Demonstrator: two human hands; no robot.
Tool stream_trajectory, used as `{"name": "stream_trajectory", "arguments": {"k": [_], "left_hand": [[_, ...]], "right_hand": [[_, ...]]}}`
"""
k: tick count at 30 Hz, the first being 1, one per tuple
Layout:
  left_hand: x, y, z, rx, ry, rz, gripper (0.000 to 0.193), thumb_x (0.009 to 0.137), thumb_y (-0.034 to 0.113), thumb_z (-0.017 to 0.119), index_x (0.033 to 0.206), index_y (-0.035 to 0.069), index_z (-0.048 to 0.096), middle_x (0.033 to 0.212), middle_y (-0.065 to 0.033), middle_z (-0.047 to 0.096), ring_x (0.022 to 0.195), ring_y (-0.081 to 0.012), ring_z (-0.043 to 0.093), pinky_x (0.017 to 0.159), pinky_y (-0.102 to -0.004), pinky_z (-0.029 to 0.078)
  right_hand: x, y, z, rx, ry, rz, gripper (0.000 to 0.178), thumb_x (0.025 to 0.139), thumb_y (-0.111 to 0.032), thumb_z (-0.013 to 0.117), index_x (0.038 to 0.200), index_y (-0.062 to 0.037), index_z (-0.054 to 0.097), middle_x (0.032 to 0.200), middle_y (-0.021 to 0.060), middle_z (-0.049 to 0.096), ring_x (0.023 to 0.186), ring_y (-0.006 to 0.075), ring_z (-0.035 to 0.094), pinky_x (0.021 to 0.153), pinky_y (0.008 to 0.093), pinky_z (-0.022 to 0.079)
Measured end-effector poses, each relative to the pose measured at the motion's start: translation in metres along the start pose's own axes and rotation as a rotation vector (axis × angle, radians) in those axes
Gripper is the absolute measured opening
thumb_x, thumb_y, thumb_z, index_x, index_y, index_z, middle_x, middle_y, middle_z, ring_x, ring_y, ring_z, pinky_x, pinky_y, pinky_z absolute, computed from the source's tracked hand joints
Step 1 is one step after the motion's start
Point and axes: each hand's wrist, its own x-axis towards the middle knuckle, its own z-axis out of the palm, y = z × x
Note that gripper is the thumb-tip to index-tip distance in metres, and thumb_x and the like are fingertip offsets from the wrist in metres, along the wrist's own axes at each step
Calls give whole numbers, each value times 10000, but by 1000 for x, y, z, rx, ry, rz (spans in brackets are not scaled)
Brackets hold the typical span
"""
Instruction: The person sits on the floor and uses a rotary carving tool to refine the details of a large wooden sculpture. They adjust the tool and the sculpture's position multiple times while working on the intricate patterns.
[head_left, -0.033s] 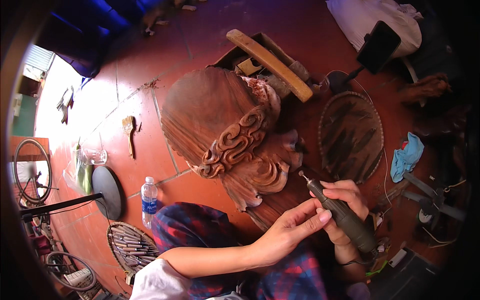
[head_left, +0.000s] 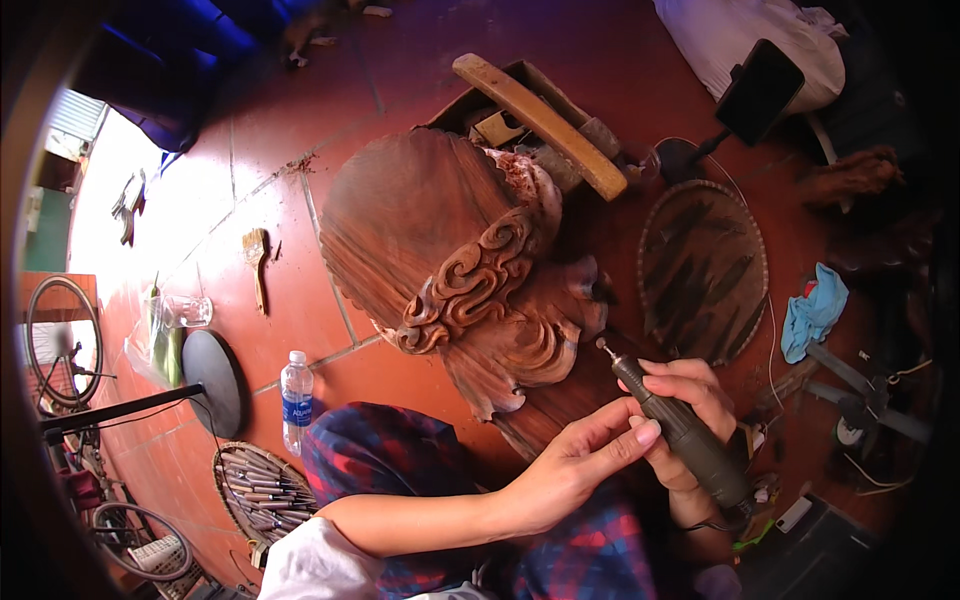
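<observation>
My right hand (head_left: pixel 690 395) is wrapped round a dark green rotary handpiece (head_left: pixel 690 445), which slants up to the left with a small round bit at its tip. From the left, my left hand (head_left: pixel 580 455) reaches across, its thumb and fingers pressed together against the handpiece's side. Some of its fingertips are hidden behind the tool and the right hand. Just beyond the bit lies a reddish-brown wood carving (head_left: pixel 410 230), with a smooth rounded top, curled scrollwork and wavy folds. The bit is apart from the wood.
Behind the carving stands a box with a wooden bar (head_left: pixel 540 125) across it. A round basket tray (head_left: pixel 755 290) of dark pieces lies right, beside a phone on a stand (head_left: pixel 760 90). Left are a brush (head_left: pixel 257 270), a water bottle (head_left: pixel 297 400) and a basket of chisel-like tools (head_left: pixel 225 450).
</observation>
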Motion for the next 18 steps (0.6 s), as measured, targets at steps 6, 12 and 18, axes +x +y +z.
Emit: {"name": "stream_trajectory", "arguments": {"k": [6,12,18], "left_hand": [[-7,-11,-15,-103,2,-49,304,992,307,469,1135,46,528,1053,18,544,1006,-44,451,919,-232,359],[-10,-12,-29,-118,8,-28,319,993,303,468,1169,41,512,1072,5,557,1010,-56,476,920,-243,378],[-17,-14,-37,-133,-4,-50,343,991,291,474,1212,29,488,1112,-13,556,1041,-65,488,930,-242,382]], "right_hand": [[0,-7,18,-48,-50,-41,306,738,-77,700,1011,49,642,948,184,657,926,313,664,855,405,544],[1,-4,34,8,-59,-20,301,716,-60,710,991,45,647,876,162,652,938,335,661,859,436,538],[-9,-2,45,51,-25,31,320,700,-76,746,998,13,668,849,152,642,925,341,666,845,433,543]]}}
